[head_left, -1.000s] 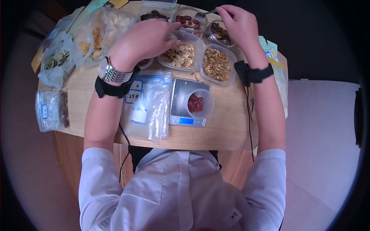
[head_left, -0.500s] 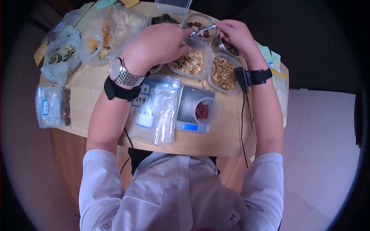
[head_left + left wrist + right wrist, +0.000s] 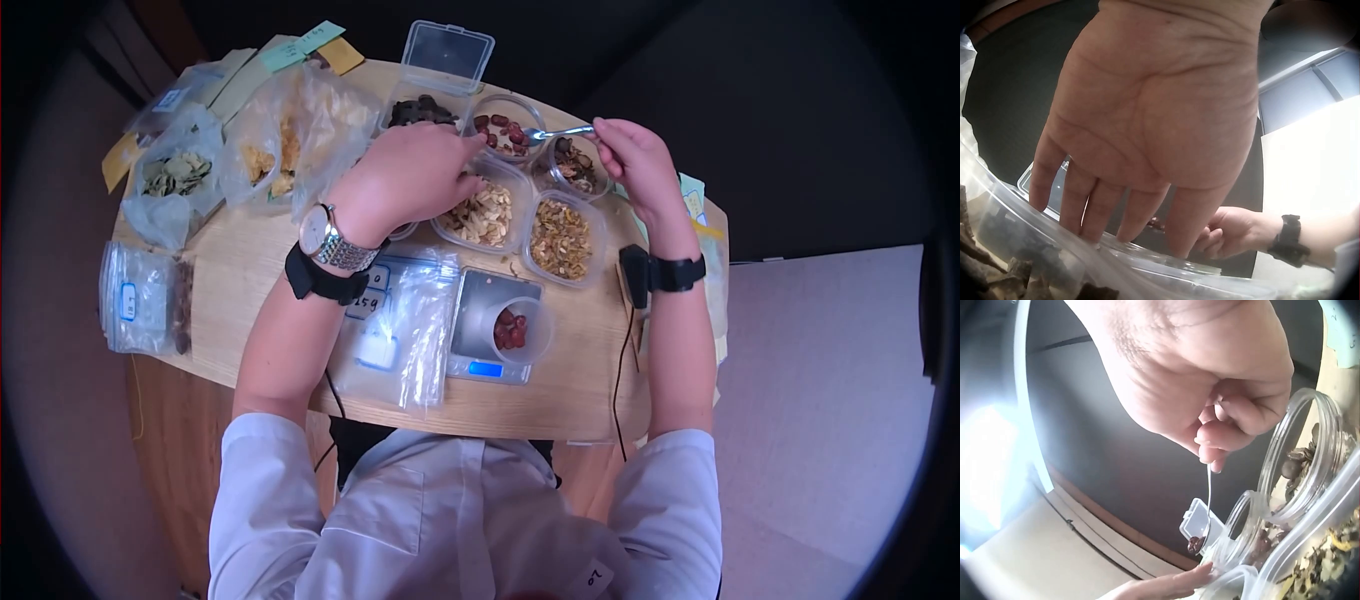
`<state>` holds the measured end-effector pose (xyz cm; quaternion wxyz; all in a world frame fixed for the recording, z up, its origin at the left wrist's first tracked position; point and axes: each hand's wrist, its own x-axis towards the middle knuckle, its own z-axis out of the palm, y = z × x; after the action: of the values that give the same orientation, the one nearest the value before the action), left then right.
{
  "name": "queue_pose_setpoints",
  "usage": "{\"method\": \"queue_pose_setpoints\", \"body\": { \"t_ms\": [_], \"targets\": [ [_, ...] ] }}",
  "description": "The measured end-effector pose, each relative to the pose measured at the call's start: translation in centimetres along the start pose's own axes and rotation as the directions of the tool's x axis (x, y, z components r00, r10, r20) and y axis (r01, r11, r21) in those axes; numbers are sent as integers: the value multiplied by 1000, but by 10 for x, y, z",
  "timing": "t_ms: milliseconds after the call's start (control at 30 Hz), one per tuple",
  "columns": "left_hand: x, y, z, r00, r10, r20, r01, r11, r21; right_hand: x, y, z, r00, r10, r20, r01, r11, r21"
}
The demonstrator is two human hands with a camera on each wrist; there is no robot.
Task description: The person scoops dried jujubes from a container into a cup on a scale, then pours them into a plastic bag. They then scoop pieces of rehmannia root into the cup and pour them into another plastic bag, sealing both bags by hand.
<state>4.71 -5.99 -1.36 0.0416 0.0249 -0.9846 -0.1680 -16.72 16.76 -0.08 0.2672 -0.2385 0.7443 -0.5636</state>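
My right hand (image 3: 638,165) pinches a metal spoon (image 3: 565,132) by the end of its handle. The spoon's bowl is over the right side of a round clear tub (image 3: 512,98) of dried red dates (image 3: 497,132). In the right wrist view a dark red piece (image 3: 1195,544) sits at the spoon's lower end. My left hand (image 3: 425,172) reaches over the tub of pale dried slices (image 3: 485,215), its fingertips close to the rim of the date tub. Those fingers extend fairly straight, with nothing gripped, as the left wrist view shows.
A scale (image 3: 467,312) with a blue display carries a cup (image 3: 537,325) of red dates. Beside it lie clear zip bags (image 3: 415,335). Tubs of yellowish dried bits (image 3: 562,240) and dark pieces (image 3: 577,165) stand right; bags of dried goods (image 3: 180,180) are left.
The spoon's bowl swung from the date tub toward my left hand, then back right over the tub's edge. My left hand stays beside the tub. The head view has shifted, putting the table lower.
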Motion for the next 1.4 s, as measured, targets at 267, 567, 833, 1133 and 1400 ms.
{"method": "queue_pose_setpoints", "body": {
  "t_ms": [267, 567, 833, 1133, 1400],
  "targets": [
    [1, -2, 2, 1000, 25, -2, -25, 1000, -10, -105, -36, -19, 997, -68, -42, 60, 985, -160],
    [2, -4, 6, 1000, 28, -7, -28, 1000, 8, -171, -39, 5, 970, -242, 4, 212, 842, -496],
    [-1, -5, 8, 996, 51, -68, -51, 999, 1, -76, -37, 22, 812, -581, -53, 417, 641, -645],
    [-2, -6, 7, 997, 38, -60, -40, 999, -29, 19, -10, 46, 840, -515, 172, 388, 347, -854],
    [1, -6, 11, 997, 55, -59, -54, 998, 13, 35, 18, 48, 991, -93, 99, 123, 923, -365]
  ]
}}
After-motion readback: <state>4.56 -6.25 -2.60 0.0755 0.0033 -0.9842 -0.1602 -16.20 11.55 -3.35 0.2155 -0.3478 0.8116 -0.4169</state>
